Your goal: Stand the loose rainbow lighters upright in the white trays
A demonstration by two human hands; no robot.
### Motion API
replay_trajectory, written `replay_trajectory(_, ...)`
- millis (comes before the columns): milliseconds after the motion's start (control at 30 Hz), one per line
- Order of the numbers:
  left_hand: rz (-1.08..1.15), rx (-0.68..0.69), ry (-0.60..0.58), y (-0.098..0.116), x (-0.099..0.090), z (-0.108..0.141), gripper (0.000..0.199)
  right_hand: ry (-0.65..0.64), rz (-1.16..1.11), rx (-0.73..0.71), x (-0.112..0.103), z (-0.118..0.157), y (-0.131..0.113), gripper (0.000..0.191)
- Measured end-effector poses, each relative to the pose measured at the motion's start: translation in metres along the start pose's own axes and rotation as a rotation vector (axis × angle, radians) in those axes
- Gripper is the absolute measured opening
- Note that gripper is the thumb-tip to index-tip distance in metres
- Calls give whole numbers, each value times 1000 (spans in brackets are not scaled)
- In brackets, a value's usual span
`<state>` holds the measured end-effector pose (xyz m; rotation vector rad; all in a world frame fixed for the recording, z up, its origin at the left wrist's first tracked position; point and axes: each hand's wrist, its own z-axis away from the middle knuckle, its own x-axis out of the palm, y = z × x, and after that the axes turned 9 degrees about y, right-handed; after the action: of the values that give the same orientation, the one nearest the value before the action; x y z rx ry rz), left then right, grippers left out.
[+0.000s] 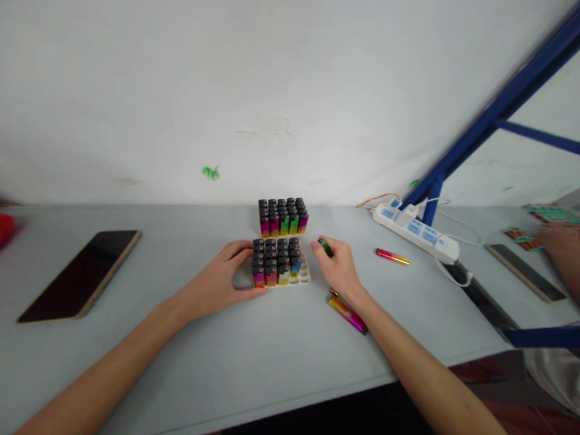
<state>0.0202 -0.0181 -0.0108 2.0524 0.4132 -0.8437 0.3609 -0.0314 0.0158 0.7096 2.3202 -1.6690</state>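
A white tray (304, 278) on the grey table holds rows of black-topped lighters (270, 275), with bare slots along its right side. My left hand (216, 279) is closed around the tray's left side, its thumb at the front corner and its fingers by the back. Just right of the tray, my right hand (339, 264) grips a green lighter (325, 246) with a dark end; the fingers partly cover it. A yellow and magenta lighter (348, 313) lies below my right wrist. Behind the tray stands a second block of coloured lighters (284, 225).
A red and yellow lighter (392, 257) lies farther right, near a white power strip (414, 232) with cables. A dark phone (81, 275) lies at left. Past the blue metal frame (471, 142) are another phone (525, 272) and another person's hand (562, 237).
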Motion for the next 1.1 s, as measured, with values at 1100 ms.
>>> replay_trajectory(1100, -7, -8, -18, 11, 2, 0, 73, -421, 391, -503, -29, 14, -17, 50)
